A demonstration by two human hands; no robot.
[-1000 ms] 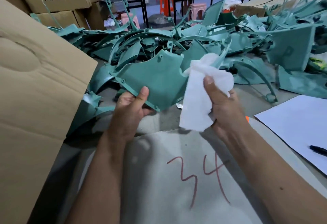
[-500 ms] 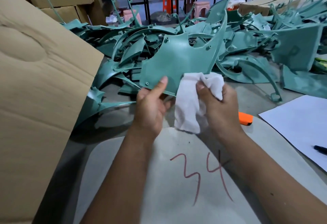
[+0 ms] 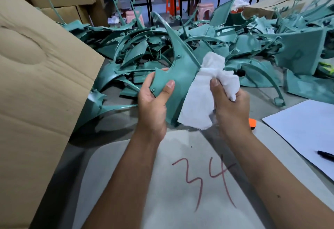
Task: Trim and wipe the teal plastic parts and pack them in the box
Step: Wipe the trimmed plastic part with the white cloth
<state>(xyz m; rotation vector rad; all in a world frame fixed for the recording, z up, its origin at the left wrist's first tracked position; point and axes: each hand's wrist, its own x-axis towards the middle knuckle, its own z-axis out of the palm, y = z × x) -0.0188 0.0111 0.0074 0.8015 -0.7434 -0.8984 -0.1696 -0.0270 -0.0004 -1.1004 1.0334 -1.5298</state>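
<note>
My left hand grips the lower, broad end of the teal part, thumb curled over its near face and fingers wrapped round the left edge. From that grip the part's long axis runs up and away from me, narrowing to a curved horn that leans a little to the left over the pile of teal parts on the tabletop. My right hand is closed around a bunched white cloth, which lies against the part's right edge and hangs down past its lower corner. So the part sits just left of my wiping hand, touching the cloth, with most of its unwiped length above and beyond it. I judge the next stroke has to travel up along that axis, away from my body, while the left hand keeps the base steady. The cardboard box stands at my left, nearer the holding hand, which suits packing later.
</note>
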